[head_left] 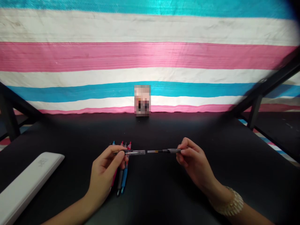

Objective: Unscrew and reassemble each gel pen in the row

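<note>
Between the thumb and fingers of my left hand (106, 167) is a clear pen barrel (138, 152), its open end pointing right. My right hand (193, 161) pinches the grey grip section of a pen (173, 151), from which a refill (157, 151) with dark ink sticks out to the left. The refill's tip and the barrel's end face each other, nearly in line, with a small gap between them. Several pens (124, 178) with coloured parts lie on the table under and beside my left hand, which partly hides them.
A long white box-like object (30, 184) lies on the black table (159, 193) at the left. Toward the back edge stands a small blurred-out item (142, 100). Black metal frame bars (255, 109) rise at both sides, before a striped sheet (93, 56).
</note>
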`<state>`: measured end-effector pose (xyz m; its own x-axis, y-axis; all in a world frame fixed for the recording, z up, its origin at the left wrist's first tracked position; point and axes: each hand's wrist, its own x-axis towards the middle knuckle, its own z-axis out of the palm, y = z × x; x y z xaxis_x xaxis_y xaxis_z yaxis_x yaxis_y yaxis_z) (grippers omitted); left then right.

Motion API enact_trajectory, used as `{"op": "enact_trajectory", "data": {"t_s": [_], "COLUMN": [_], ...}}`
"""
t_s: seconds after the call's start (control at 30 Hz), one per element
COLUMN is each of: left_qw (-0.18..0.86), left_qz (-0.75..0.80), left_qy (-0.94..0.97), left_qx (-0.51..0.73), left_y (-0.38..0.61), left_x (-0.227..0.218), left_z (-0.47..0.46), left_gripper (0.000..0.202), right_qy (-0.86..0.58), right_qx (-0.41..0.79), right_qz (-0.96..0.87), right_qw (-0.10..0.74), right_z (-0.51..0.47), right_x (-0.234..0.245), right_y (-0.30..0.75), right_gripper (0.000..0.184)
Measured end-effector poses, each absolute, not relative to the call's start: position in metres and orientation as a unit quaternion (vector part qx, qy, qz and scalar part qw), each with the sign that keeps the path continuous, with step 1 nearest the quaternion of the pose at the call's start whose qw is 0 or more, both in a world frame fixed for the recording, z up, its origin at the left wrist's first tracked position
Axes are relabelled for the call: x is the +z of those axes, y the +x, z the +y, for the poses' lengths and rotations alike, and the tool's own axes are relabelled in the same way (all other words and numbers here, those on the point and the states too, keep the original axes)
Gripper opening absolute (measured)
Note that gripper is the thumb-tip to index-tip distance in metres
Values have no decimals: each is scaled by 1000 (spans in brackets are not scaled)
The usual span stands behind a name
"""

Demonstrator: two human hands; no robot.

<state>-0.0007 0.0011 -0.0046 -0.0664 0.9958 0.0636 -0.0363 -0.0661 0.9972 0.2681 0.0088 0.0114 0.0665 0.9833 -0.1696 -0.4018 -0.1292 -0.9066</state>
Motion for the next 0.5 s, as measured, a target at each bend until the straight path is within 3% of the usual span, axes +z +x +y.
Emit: {"op": "enact_trajectory", "data": {"t_s": [0.5], "left_qw": [481], "left_qz": [505], "left_qy": [497], "left_qx": [516], "left_y": [0], "left_x": [-3], "left_z": [-2], "left_gripper": [10], "right_qy": [-428], "right_qx": [606], "right_qz": [-355], "right_qw": [569], "right_z": [6], "right_x": [8], "right_y": [269], "right_gripper": [12]}}
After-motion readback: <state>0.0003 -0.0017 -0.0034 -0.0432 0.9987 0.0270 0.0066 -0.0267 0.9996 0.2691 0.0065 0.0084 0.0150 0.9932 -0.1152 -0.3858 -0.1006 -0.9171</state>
